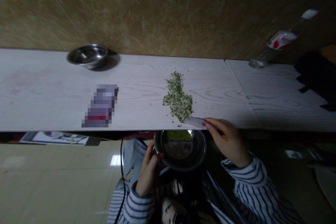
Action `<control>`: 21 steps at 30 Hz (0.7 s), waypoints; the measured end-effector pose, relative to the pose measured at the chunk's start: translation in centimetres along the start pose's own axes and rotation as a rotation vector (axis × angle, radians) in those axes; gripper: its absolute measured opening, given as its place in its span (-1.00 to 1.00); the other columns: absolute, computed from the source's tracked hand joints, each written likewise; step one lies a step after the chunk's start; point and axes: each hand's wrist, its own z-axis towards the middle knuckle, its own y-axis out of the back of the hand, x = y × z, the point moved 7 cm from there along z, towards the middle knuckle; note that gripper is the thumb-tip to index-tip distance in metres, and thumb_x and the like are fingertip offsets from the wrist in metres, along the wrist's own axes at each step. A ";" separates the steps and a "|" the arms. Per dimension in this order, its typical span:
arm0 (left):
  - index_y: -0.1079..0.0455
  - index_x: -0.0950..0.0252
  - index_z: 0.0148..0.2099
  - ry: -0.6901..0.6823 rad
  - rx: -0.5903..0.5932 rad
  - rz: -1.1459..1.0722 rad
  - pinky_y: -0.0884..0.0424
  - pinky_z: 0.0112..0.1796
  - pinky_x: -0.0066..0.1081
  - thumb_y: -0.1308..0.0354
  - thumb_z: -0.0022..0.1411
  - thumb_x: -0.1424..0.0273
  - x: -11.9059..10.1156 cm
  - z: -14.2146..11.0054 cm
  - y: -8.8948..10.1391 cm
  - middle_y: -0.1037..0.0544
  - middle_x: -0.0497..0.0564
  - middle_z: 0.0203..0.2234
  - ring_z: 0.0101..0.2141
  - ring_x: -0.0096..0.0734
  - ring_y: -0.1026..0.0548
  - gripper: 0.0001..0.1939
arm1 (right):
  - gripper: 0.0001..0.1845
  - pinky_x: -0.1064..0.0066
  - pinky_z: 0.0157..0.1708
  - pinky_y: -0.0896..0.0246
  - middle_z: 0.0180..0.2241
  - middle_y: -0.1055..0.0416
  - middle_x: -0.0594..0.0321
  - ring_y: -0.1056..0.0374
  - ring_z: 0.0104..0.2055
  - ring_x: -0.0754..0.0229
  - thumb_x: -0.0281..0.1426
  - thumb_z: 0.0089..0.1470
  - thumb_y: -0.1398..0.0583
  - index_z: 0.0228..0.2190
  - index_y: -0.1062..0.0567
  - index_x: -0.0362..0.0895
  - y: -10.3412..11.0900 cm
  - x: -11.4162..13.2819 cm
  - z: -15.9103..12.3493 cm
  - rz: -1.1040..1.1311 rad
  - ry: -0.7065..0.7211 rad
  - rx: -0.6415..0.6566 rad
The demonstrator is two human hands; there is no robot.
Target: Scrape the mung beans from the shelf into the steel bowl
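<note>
Left hand (150,173) grasping left rim of stainless-steel bowl (181,165), just beyond wood-grain table (141,94)'s near edge; green beans (178,135) at bowl's far side. Right hand (229,141) pinching thin translucent strip (194,122), exact type unclear, tip at near end of bean-and-white-grain pile (178,98), mid-table. Smaller metal bowl (97,63) far left, plastic bottle (282,40) far right.
</note>
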 end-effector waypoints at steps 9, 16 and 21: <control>-0.31 0.16 0.15 -0.007 0.004 -0.016 -0.46 -0.24 -0.24 -0.23 0.01 0.42 0.0 0.0 0.0 -0.51 0.05 -0.11 -0.18 -0.22 -0.46 -0.40 | -0.80 0.30 -0.21 -0.41 -0.27 -0.57 0.16 -0.49 -0.24 0.14 -0.38 0.18 -0.14 -0.20 -0.54 -0.07 0.3 0.2 -0.6 0.028 -0.008 0.025; -0.29 0.15 0.18 -0.010 0.011 -0.018 -0.46 -0.24 -0.25 -0.22 0.03 0.43 0.0 -0.1 0.1 -0.51 0.06 -0.08 -0.17 -0.24 -0.45 -0.39 | -0.80 0.28 -0.18 -0.41 -0.25 -0.58 0.16 -0.49 -0.22 0.15 -0.39 0.18 -0.14 -0.18 -0.54 -0.09 -0.1 0.3 -0.5 0.033 0.002 0.015; -0.31 0.15 0.17 -0.019 -0.010 -0.010 -0.46 -0.32 -0.30 -0.25 -0.01 0.41 -0.1 0.0 0.2 -0.52 0.04 -0.11 -0.22 -0.24 -0.47 -0.36 | -0.79 0.27 -0.20 -0.41 -0.27 -0.58 0.15 -0.49 -0.23 0.14 -0.38 0.19 -0.13 -0.18 -0.54 -0.07 -0.5 0.7 -0.3 0.035 0.002 0.014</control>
